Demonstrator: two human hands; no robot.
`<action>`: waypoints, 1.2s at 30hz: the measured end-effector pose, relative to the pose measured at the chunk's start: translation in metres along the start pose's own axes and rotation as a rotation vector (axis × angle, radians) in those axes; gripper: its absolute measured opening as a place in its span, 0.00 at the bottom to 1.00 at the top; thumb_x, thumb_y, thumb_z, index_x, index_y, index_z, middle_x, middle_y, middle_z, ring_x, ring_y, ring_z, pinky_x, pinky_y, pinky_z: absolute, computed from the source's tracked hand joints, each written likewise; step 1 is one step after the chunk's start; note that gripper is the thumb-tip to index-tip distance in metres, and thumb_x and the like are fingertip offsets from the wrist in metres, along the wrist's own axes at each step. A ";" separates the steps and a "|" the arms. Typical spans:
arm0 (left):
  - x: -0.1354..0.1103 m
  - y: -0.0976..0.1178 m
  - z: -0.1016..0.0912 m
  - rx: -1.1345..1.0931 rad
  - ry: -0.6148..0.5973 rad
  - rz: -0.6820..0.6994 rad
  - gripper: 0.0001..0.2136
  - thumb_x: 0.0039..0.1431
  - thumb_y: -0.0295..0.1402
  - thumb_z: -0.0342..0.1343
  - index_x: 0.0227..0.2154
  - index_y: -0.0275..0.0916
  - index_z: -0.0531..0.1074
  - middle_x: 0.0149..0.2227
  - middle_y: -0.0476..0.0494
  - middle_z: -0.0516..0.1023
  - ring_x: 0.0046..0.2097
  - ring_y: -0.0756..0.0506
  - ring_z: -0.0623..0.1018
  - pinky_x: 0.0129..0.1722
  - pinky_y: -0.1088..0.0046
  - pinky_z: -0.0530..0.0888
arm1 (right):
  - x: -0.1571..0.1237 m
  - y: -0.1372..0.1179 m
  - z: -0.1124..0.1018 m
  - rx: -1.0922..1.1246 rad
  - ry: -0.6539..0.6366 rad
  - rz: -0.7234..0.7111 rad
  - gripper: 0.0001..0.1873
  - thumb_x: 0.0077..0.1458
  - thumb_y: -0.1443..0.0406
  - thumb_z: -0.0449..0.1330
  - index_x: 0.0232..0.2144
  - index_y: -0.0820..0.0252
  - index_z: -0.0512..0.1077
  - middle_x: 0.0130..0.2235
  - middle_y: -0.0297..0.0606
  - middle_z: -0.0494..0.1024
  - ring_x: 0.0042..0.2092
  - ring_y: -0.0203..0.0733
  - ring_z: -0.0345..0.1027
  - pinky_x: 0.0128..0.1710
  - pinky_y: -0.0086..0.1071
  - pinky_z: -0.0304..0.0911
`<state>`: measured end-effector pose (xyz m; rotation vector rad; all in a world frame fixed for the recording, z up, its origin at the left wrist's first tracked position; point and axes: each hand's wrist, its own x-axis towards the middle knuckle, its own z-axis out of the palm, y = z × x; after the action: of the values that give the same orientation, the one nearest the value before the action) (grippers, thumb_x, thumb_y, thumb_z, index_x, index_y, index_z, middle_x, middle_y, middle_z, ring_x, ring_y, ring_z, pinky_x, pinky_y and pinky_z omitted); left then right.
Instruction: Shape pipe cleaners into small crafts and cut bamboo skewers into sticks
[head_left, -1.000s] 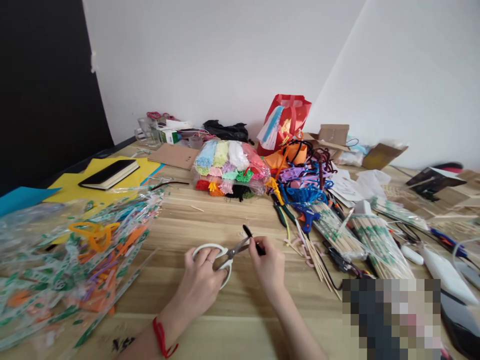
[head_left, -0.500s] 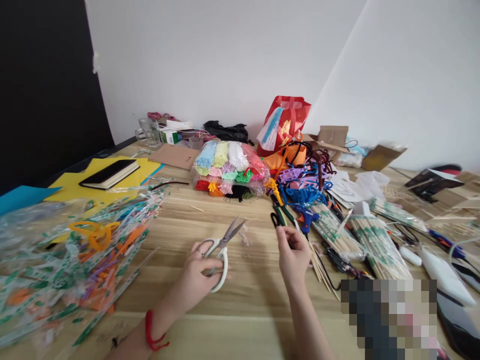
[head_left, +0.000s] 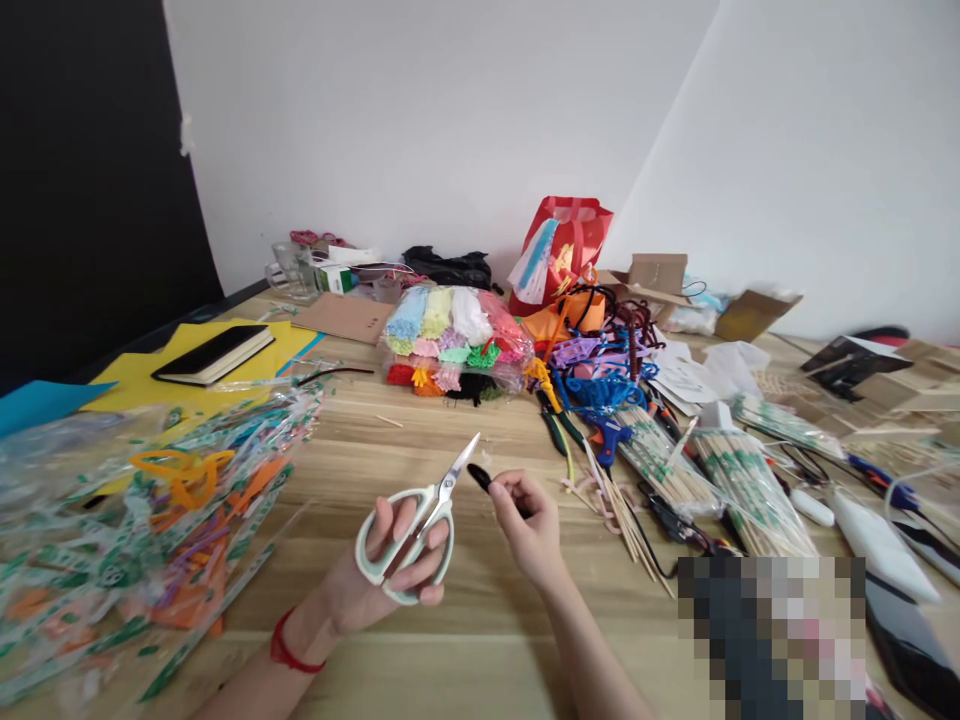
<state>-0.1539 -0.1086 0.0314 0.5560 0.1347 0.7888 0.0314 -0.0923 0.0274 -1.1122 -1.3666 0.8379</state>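
Scissors in my left hand, a black pipe-cleaner piece in my right.

I am closing my left hand (head_left: 375, 580) through the pale handles of one pair of scissors (head_left: 417, 525), fingers curled in the loops; the blades are lying shut, pointing up and away from my palm toward the black stub. I am pinching one short black pipe-cleaner piece (head_left: 484, 480) between thumb and fingertips of my right hand (head_left: 529, 525), its free tip sitting just beside the scissor point, not touching it. Beyond both grips one clear bag of coloured pipe cleaners (head_left: 457, 340) is lying; to the right of my right hand two bundles of wooden skewers (head_left: 720, 470) are resting. Everything is sitting on a light wooden table (head_left: 480, 620) against a white wall (head_left: 450, 120).
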 end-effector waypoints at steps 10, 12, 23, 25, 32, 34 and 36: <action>-0.009 -0.007 -0.009 0.059 -0.096 -0.071 0.24 0.50 0.54 0.54 0.19 0.36 0.57 0.31 0.51 0.73 0.17 0.59 0.65 0.25 0.72 0.72 | 0.008 0.010 -0.010 -0.298 0.386 -0.049 0.14 0.52 0.55 0.56 0.25 0.61 0.69 0.20 0.32 0.68 0.23 0.33 0.59 0.23 0.26 0.54; -0.008 -0.007 -0.010 0.071 -0.102 -0.085 0.24 0.50 0.54 0.54 0.20 0.36 0.56 0.32 0.49 0.74 0.19 0.57 0.68 0.25 0.69 0.73 | 0.012 0.012 -0.017 -0.341 0.485 -0.038 0.15 0.51 0.55 0.57 0.25 0.61 0.70 0.21 0.33 0.69 0.23 0.34 0.60 0.23 0.27 0.55; -0.003 -0.005 -0.002 0.228 -0.039 -0.038 0.18 0.53 0.49 0.54 0.27 0.37 0.67 0.45 0.38 0.74 0.43 0.38 0.76 0.44 0.50 0.69 | 0.006 -0.005 -0.018 -0.524 0.199 -0.432 0.09 0.55 0.67 0.52 0.35 0.59 0.72 0.26 0.35 0.68 0.25 0.33 0.62 0.25 0.27 0.60; -0.002 -0.005 -0.005 0.264 -0.011 -0.032 0.16 0.55 0.47 0.54 0.28 0.36 0.68 0.45 0.38 0.74 0.43 0.38 0.76 0.45 0.50 0.68 | 0.005 -0.004 -0.017 -0.538 0.142 -0.496 0.11 0.55 0.69 0.51 0.36 0.58 0.72 0.28 0.36 0.69 0.28 0.35 0.65 0.27 0.27 0.62; 0.000 -0.005 -0.007 0.348 0.040 -0.013 0.13 0.53 0.42 0.58 0.28 0.35 0.71 0.41 0.39 0.75 0.36 0.43 0.78 0.37 0.64 0.72 | 0.004 0.010 -0.019 -0.656 0.125 -0.610 0.12 0.55 0.71 0.51 0.38 0.58 0.72 0.32 0.40 0.72 0.32 0.37 0.69 0.30 0.29 0.65; 0.001 -0.005 -0.005 0.396 0.064 -0.032 0.13 0.53 0.41 0.58 0.27 0.34 0.71 0.39 0.39 0.75 0.33 0.45 0.77 0.35 0.67 0.72 | 0.007 0.015 -0.022 -0.710 0.186 -0.599 0.11 0.55 0.70 0.52 0.38 0.59 0.72 0.31 0.39 0.72 0.31 0.36 0.68 0.29 0.28 0.64; 0.001 -0.006 -0.005 0.435 0.078 -0.047 0.14 0.53 0.41 0.58 0.26 0.34 0.71 0.38 0.38 0.75 0.32 0.46 0.77 0.33 0.68 0.72 | 0.012 0.019 -0.027 -0.761 0.272 -0.548 0.10 0.56 0.69 0.51 0.36 0.59 0.72 0.30 0.38 0.71 0.27 0.34 0.65 0.27 0.27 0.62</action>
<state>-0.1506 -0.1089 0.0243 0.9291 0.3959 0.7379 0.0613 -0.0787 0.0165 -1.2512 -1.6822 -0.2596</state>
